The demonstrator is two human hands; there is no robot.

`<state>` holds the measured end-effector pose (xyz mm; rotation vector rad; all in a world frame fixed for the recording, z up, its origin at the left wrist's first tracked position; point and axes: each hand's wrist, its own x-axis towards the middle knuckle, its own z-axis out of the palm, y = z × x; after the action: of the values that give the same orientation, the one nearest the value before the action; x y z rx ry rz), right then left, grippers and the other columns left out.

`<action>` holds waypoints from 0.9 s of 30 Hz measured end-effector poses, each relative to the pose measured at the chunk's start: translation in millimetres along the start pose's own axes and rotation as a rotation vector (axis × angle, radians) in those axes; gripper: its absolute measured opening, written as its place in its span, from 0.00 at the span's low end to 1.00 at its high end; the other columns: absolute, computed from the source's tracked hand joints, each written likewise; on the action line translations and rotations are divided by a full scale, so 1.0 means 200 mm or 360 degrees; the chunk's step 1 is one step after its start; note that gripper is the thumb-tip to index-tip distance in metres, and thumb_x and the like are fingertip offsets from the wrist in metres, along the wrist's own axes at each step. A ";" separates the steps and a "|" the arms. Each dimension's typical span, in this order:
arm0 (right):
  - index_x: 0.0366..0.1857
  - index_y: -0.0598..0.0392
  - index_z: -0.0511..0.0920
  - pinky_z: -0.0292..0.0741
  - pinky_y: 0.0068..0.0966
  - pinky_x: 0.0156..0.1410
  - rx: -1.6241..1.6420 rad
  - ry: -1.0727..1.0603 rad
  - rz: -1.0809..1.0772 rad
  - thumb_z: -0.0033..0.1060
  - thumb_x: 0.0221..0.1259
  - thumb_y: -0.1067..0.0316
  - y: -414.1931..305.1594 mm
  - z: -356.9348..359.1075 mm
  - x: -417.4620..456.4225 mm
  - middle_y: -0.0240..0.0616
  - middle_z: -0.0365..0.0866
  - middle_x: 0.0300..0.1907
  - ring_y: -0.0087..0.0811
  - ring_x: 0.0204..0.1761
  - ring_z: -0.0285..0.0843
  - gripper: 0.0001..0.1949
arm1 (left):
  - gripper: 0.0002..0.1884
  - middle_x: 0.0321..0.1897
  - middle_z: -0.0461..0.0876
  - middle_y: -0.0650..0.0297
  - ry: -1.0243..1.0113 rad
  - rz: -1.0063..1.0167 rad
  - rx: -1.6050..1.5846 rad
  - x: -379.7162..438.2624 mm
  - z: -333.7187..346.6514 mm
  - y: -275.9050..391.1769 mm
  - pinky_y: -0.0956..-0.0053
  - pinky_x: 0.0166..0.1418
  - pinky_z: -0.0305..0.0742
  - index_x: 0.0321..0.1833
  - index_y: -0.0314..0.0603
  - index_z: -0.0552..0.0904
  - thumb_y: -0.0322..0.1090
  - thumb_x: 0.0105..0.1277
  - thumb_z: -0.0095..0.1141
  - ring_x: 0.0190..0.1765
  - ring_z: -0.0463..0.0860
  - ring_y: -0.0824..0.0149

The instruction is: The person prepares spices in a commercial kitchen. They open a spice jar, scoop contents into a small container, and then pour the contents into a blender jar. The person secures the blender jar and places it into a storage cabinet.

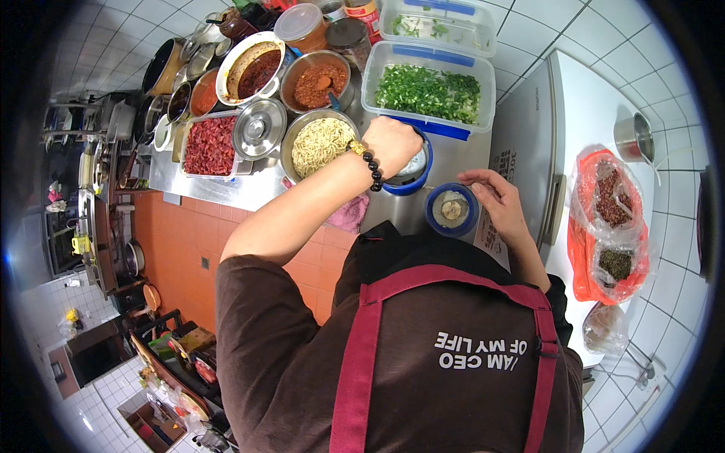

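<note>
My left hand (392,142), with a beaded bracelet at its wrist, is curled over a round blue tub (409,187). Something pale shows inside the tub beside the hand. My fingertips there are hidden, so what they hold cannot be told. To the right, the fingers of my right hand (497,195) are spread at the rim of a smaller round blue-rimmed container (451,209). A tan disc shows at that container's centre. A steel bowl of pale, short strips (322,144) stands just left of my left hand.
Chopped green onions fill a clear plastic box (427,93) behind the tub. Bowls of chilli paste (320,85), a white pot (252,68) and a tray of red pieces (209,146) crowd the left. A pink cloth (348,215) hangs at the counter edge. A white freezer (583,130) borders the right.
</note>
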<state>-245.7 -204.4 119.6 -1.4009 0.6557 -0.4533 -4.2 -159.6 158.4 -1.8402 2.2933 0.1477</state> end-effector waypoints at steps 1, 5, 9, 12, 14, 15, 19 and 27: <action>0.50 0.61 0.75 0.70 0.23 0.57 -0.0014 -0.0006 -0.0004 0.52 0.66 0.66 0.00 0.00 0.00 0.37 0.80 0.47 0.24 0.49 0.75 0.13 | 0.07 0.29 0.85 0.58 -0.0002 0.0013 0.0015 0.00 0.00 0.00 0.64 0.37 0.79 0.30 0.45 0.84 0.32 0.55 0.51 0.36 0.85 0.59; 0.50 0.61 0.75 0.70 0.22 0.55 -0.0043 -0.0008 -0.0027 0.52 0.66 0.66 -0.01 0.00 0.00 0.36 0.80 0.47 0.23 0.48 0.75 0.13 | 0.07 0.30 0.85 0.59 0.0022 0.0007 -0.0012 0.00 -0.01 -0.01 0.65 0.38 0.79 0.32 0.47 0.84 0.31 0.55 0.51 0.37 0.85 0.59; 0.49 0.63 0.75 0.67 0.23 0.60 -0.0053 0.0122 0.0043 0.49 0.66 0.70 -0.07 0.00 -0.01 0.38 0.79 0.48 0.26 0.52 0.73 0.12 | 0.05 0.30 0.81 0.62 0.0569 -0.0032 -0.0502 -0.11 -0.02 -0.07 0.66 0.37 0.77 0.33 0.46 0.83 0.35 0.57 0.55 0.36 0.83 0.59; 0.46 0.59 0.77 0.71 0.21 0.52 -0.0131 0.0245 -0.0098 0.54 0.64 0.69 -0.05 0.00 0.00 0.33 0.80 0.44 0.22 0.44 0.75 0.10 | 0.05 0.26 0.79 0.66 0.0842 -0.0262 -0.1726 -0.19 -0.02 -0.07 0.76 0.34 0.73 0.36 0.40 0.81 0.30 0.58 0.61 0.29 0.79 0.70; 0.44 0.58 0.78 0.72 0.22 0.50 -0.0376 0.0245 -0.0325 0.58 0.60 0.70 -0.09 0.03 0.01 0.34 0.80 0.42 0.24 0.43 0.76 0.10 | 0.05 0.28 0.81 0.68 0.0723 -0.0508 -0.2790 -0.25 -0.04 0.00 0.82 0.35 0.72 0.40 0.37 0.80 0.29 0.63 0.58 0.30 0.77 0.77; 0.43 0.57 0.78 0.72 0.23 0.49 -0.0501 0.0231 -0.0443 0.60 0.58 0.70 -0.13 0.06 0.01 0.35 0.80 0.41 0.26 0.42 0.77 0.10 | 0.07 0.33 0.83 0.65 0.0655 -0.0450 -0.3093 -0.30 0.01 0.02 0.84 0.37 0.74 0.41 0.36 0.80 0.28 0.62 0.59 0.31 0.79 0.78; 0.39 0.56 0.78 0.73 0.28 0.46 -0.0751 0.0082 -0.0768 0.66 0.51 0.69 -0.25 0.18 0.02 0.39 0.79 0.38 0.35 0.41 0.78 0.12 | 0.06 0.32 0.83 0.65 0.0447 -0.0445 -0.3441 -0.36 0.06 0.26 0.83 0.38 0.74 0.41 0.36 0.80 0.29 0.64 0.58 0.31 0.79 0.76; 0.31 0.55 0.79 0.72 0.31 0.40 -0.1126 0.0162 -0.1051 0.68 0.47 0.68 -0.25 0.23 0.02 0.37 0.79 0.30 0.39 0.34 0.77 0.09 | 0.06 0.34 0.82 0.65 0.0627 -0.0534 -0.3725 -0.37 0.11 0.40 0.82 0.40 0.74 0.41 0.36 0.80 0.29 0.64 0.59 0.35 0.79 0.76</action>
<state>-207.4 -178.4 170.1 -2.2942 0.4292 -0.8669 -64.5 -66.4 148.9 -2.5123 1.0098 3.6390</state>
